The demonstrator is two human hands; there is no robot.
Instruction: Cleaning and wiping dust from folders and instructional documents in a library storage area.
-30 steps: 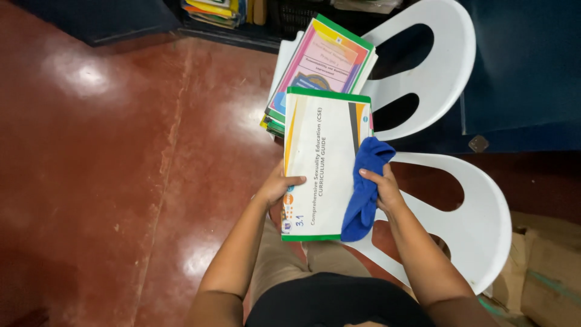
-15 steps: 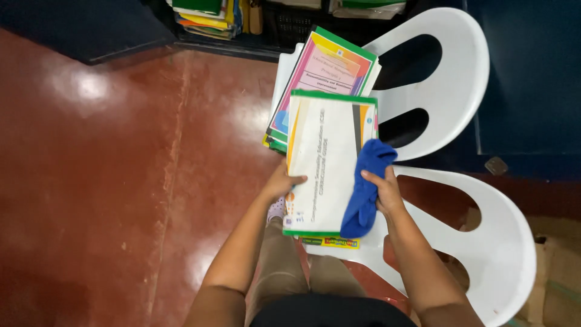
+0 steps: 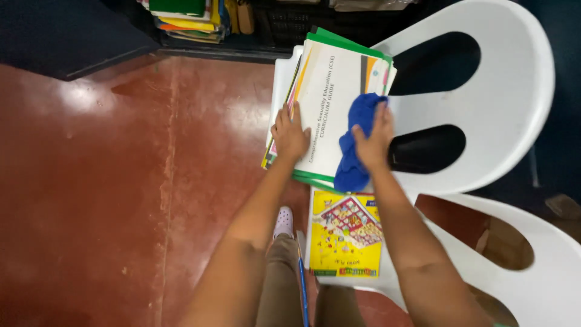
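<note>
Head view: the left hand [image 3: 292, 134] lies flat on the white booklet [image 3: 339, 109] atop a stack on a white chair [image 3: 508, 115], long axis pointing away, tilted right. The right hand [image 3: 374, 142] presses a blue cloth [image 3: 354, 148] against it.

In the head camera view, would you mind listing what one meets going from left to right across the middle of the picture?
Red floor → left hand → white booklet with green border → blue cloth → right hand → white plastic chair.
</note>
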